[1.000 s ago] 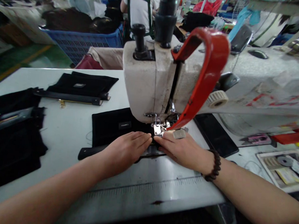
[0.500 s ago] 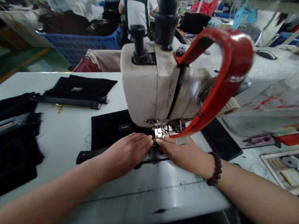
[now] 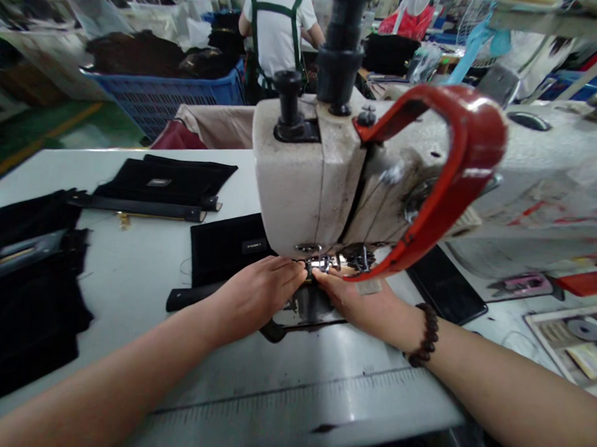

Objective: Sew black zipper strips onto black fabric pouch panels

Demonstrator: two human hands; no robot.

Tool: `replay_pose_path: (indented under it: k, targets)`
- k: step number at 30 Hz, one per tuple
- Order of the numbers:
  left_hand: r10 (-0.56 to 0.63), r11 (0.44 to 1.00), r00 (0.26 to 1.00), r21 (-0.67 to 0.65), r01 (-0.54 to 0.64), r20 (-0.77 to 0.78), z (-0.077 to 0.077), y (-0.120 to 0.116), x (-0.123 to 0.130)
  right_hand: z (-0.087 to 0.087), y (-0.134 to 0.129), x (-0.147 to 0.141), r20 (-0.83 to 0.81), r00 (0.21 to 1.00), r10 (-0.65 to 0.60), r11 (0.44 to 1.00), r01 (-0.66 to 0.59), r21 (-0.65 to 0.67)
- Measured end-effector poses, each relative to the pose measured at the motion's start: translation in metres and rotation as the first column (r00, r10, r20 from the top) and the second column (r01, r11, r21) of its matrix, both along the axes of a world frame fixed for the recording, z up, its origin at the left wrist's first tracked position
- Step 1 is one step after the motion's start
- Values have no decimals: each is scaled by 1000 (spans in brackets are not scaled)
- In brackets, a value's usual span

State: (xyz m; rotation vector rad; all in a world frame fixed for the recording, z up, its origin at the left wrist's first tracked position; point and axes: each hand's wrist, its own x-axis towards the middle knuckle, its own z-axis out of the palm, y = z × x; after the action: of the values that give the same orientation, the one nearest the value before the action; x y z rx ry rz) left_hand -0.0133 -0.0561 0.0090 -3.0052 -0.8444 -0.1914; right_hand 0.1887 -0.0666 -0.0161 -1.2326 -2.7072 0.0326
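A black fabric panel [image 3: 222, 249] with a small label lies flat on the table, partly under the sewing machine's [image 3: 301, 177] head. A black strip [image 3: 192, 296] runs along its near edge. My left hand [image 3: 259, 295] presses down on this edge, fingers together, tips just left of the presser foot [image 3: 321, 263]. From the right, my right hand [image 3: 362, 303] holds the same edge close to the foot, its fingers partly hidden behind the red guard [image 3: 461, 172]. The two hands' fingertips nearly meet in front of the needle area. Stitching there is too small to make out.
More black panels with strips lie at the back left [image 3: 165, 180] and in a pile at left [image 3: 24, 302]. A black phone [image 3: 448, 285], pink-handled snippers [image 3: 525, 285] and a parts tray [image 3: 538, 319] are at right. Beyond are a blue basket [image 3: 160, 93] and a person [image 3: 276, 29].
The panel and its strip have slid away from me, further under the machine head, and more of the metal plate shows in front. Both hands stay on the edge. The view has shifted slightly.
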Motion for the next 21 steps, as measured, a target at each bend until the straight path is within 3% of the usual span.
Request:
replay_pose_path:
  k: [3,11,21]
  targets:
    - [38,995,999,-98,-37,16,1,2,1,1,1,0,10,1000,-21,999,21,-37]
    - [64,980,998,-190,-61,13,6,5,2,10,2,-1,100,994,-48,994,57,-89]
    - [21,999,1000,-43,-21,9,0,4,0,7,0,-1,39,999,-29,999,30,-35]
